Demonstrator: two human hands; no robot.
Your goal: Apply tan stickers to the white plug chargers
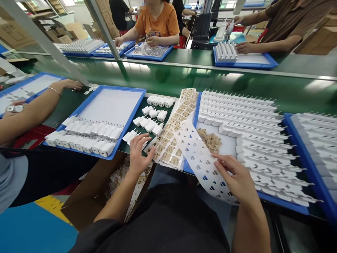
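My right hand (233,172) pinches the edge of a long white sticker sheet (200,154) with small cut-out shapes. The sheet slants down over the front rim of a blue tray and curls at its lower end. My left hand (140,154) is open, thumb apart from the curved fingers, just in front of small white plug chargers (150,124) grouped in short rows. Between my hands lies a stack of sheets with tan stickers (171,140). Small tan pieces (209,140) are heaped in the right tray, partly behind the held sheet.
Rows of white chargers fill much of the blue tray (199,102) on my right; another loaded tray (292,130) adjoins it. A partly filled tray (142,92) stands left. Below is a cardboard box (86,203) with scraps. A co-worker's arm (39,103) reaches in from the left; others sit across the green conveyor (168,75).
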